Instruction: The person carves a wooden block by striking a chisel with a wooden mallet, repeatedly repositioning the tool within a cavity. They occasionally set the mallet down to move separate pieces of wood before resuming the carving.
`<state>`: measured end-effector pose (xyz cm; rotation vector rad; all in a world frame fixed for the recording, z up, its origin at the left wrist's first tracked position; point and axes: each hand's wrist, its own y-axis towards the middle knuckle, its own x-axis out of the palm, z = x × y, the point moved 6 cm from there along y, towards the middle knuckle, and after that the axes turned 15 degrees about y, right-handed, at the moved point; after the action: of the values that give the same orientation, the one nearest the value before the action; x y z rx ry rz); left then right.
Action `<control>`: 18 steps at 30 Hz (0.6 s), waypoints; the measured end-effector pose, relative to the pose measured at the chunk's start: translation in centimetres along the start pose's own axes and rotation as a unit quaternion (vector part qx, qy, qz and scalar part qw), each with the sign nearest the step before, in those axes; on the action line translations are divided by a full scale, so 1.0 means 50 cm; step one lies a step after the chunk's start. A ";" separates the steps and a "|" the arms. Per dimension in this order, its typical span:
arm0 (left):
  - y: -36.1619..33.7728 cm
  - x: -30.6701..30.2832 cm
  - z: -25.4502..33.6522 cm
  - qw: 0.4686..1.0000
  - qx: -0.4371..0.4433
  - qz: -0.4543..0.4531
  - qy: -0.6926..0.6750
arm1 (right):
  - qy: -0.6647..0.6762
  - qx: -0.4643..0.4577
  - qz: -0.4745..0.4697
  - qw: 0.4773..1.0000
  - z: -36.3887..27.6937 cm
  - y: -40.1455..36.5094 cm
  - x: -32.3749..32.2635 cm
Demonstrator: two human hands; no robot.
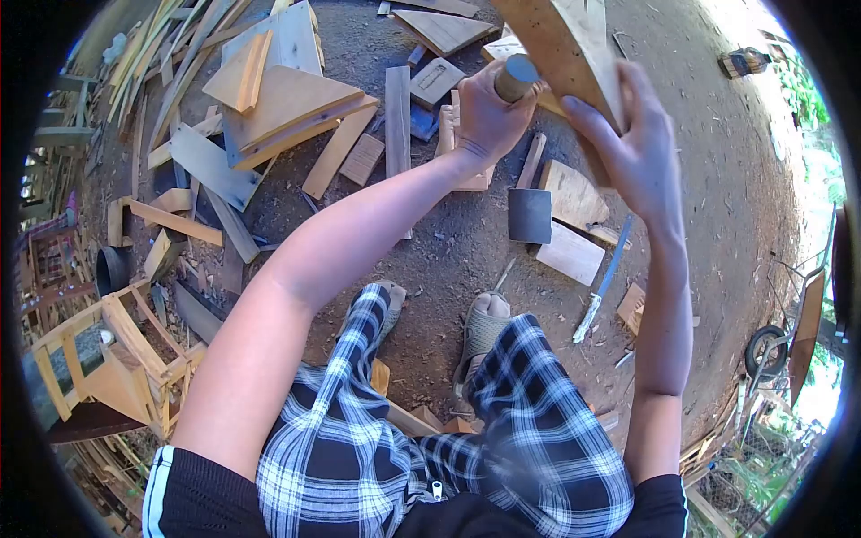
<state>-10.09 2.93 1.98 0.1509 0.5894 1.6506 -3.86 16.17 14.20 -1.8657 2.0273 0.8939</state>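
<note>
My left hand (496, 115) is wrapped round a thick round handle with a flat grey end (516, 75); whatever lies beyond the fist is hidden. My right hand (639, 148) grips the lower end of a wooden board (574, 56), thumb on its near side and fingers along its right edge. The board is raised and runs out of the top of the view. Below the hands, a tool with a square dark metal blade (530, 216) lies by a wood block (574, 195) and a pale wood block (571, 252).
A long knife with a whitish handle (588, 319) lies on the dirt ground at right. Triangular boards (296, 103) are stacked at upper left, near long wood strips (161, 63). A wooden frame (117, 354) stands at lower left. My sandalled feet (489, 327) are below.
</note>
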 end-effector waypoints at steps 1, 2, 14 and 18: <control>-0.003 -0.004 0.007 1.000 -0.002 -0.002 0.001 | -0.041 -0.005 0.005 0.999 -0.015 0.001 -0.011; -0.006 0.001 0.013 0.999 -0.009 -0.030 0.023 | 0.076 0.031 0.046 0.996 -0.017 -0.003 -0.019; 0.040 -0.056 -0.093 0.968 -0.162 0.024 -0.192 | 0.140 0.102 0.036 0.984 0.096 -0.063 -0.005; 0.063 -0.102 -0.122 0.953 -0.231 0.127 -0.147 | 0.285 0.230 0.037 0.930 0.170 -0.105 0.013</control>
<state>-14.55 -3.88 -0.63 0.1280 -0.0549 1.9263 -0.78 20.60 5.77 -1.9110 2.3579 -0.1589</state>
